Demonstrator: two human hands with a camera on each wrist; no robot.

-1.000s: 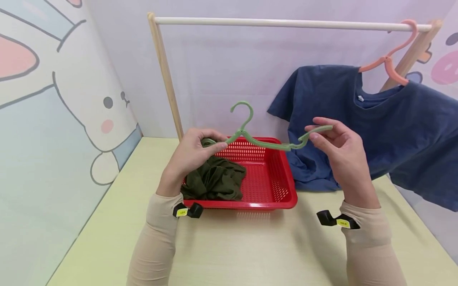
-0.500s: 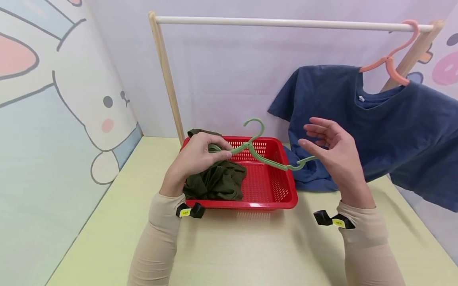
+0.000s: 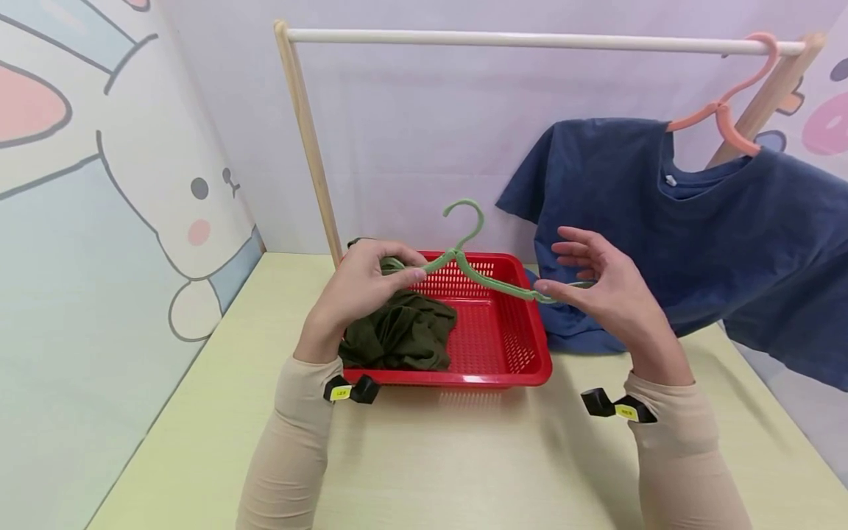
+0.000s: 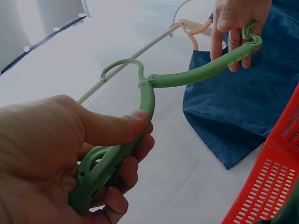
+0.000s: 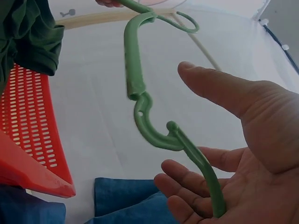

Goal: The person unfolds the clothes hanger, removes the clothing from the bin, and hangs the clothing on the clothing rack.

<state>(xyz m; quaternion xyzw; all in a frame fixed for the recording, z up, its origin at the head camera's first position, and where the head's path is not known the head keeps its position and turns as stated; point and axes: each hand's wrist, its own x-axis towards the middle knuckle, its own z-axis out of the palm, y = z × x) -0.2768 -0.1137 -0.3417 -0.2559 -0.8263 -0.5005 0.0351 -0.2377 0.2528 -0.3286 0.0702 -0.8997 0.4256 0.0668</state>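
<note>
While your left hand [image 3: 361, 283] pinches the green hanger [image 4: 194, 76], your right hand [image 3: 609, 291] sits spread at its end; mid-frame, the red basket [image 3: 457, 379] holds crumpled cloth [image 3: 407, 331].

Cartoon-printed walls [image 3: 86, 294] and a clothes rack [image 3: 464, 38] suggest a staged laundry corner.

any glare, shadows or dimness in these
Head view: bright, soft shadow on the table beside the right sleeve, small glare on the red basket; left wrist view: dimmer, pale glare top left; right wrist view: also dim, green hanger fairly sharp.
</note>
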